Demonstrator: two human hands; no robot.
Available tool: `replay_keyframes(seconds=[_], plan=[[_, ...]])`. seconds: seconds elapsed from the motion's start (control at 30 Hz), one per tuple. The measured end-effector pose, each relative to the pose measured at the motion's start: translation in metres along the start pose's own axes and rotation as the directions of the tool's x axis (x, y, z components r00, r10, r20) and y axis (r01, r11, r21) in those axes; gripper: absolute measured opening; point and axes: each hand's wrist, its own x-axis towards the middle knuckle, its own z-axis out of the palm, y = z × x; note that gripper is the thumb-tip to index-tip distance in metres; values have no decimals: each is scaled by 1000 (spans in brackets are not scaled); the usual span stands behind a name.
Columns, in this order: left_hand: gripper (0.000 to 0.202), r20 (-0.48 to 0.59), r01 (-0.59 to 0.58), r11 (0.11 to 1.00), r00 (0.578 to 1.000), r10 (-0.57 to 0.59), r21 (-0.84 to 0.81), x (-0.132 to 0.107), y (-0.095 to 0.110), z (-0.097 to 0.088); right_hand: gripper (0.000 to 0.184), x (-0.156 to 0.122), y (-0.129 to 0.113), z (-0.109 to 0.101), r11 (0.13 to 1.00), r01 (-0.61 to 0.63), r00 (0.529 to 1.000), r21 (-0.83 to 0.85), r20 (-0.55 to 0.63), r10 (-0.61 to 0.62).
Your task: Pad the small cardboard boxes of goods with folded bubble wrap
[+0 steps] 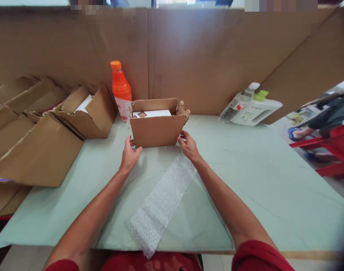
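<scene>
A small open-topped cardboard box point(157, 132) stands on the table in front of me, with a white item point(155, 113) showing inside. My left hand point(130, 154) grips the box's lower left corner, thumb on the front face and fingers round the side. At the lower right corner my right hand point(189, 146) holds it the same way, its fingers partly behind the edge. Between my forearms lies a strip of bubble wrap point(163, 205), slanting from near my right wrist down to the table's front edge.
An orange bottle point(121, 92) stands just behind the box. Several open cardboard boxes point(39, 150) crowd the left side. At the back right, a clear bottle point(239, 103) leans against a white jug point(256, 111). A cardboard panel point(188, 60) walls off the back. Beyond the table is a red chair point(338, 146).
</scene>
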Motion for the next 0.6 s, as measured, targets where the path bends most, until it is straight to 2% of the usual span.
replay_keyframes(seconds=[0.07, 0.13, 0.2, 0.3, 0.37, 0.47, 0.53, 0.6], plan=[[65, 81, -3, 997, 997, -3, 72, -28, 0, -22, 47, -23, 9, -13, 1000, -4, 1000, -15, -2, 4], [50, 237, -97, 974, 970, 47, 203, -65, 0, -46, 40, -61, 17, -28, 994, 58, 998, -92, 21, -56], [41, 403, -250, 930, 906, 126, 271, -107, 1, -63, 34, -102, 22, -38, 959, 171, 984, -225, 84, -156], [36, 550, -454, 852, 795, 255, 261, -160, 2, -70, 33, -138, 21, -37, 855, 334, 937, -397, 235, -257], [34, 591, -521, 811, 753, 289, 268, -184, 4, -67, 34, -135, 12, -23, 793, 417, 900, -443, 326, -291], [34, 629, -550, 786, 725, 281, 283, -204, 11, -64, 33, -99, -10, 8, 751, 506, 845, -425, 420, -332], [32, 632, -544, 786, 727, 267, 293, -210, 16, -68, 32, -71, -24, 30, 749, 536, 819, -390, 456, -349], [31, 615, -520, 797, 748, 249, 309, -213, 19, -76, 33, -52, -34, 44, 754, 543, 810, -370, 468, -353]])
